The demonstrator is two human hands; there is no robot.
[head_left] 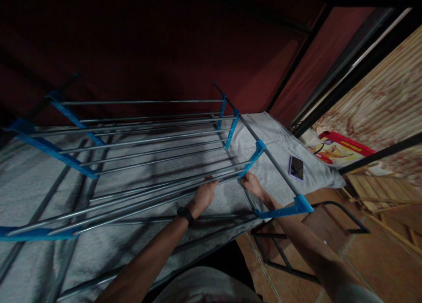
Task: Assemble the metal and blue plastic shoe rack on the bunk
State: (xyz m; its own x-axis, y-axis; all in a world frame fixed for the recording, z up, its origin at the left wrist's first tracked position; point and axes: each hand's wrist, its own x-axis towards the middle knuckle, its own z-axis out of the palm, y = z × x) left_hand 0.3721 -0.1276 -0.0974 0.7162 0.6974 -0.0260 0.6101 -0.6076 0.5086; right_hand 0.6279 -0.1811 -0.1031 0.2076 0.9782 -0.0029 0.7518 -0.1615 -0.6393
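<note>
A rack of grey metal rods [145, 138] and blue plastic brackets lies on its side across a grey blanket [184, 162]. My left hand [203, 196], with a dark band at the wrist, is closed round a metal rod [171, 189] near that rod's right end. At the lower tip of a blue bracket [253, 158], where the rods meet it, my right hand [253, 185] is closed with its fingertips on the bracket. Another blue bracket [283, 210] juts out below my right hand, with no rods seated along it. Part of my right fingers' grip is hidden.
A phone [296, 168] lies on the blanket to the right. Beyond it is a red and yellow package [346, 147]. A dark metal frame [286, 261] and a wooden slatted piece [382, 193] stand on the tiled floor. A dark red wall [148, 52] rises behind.
</note>
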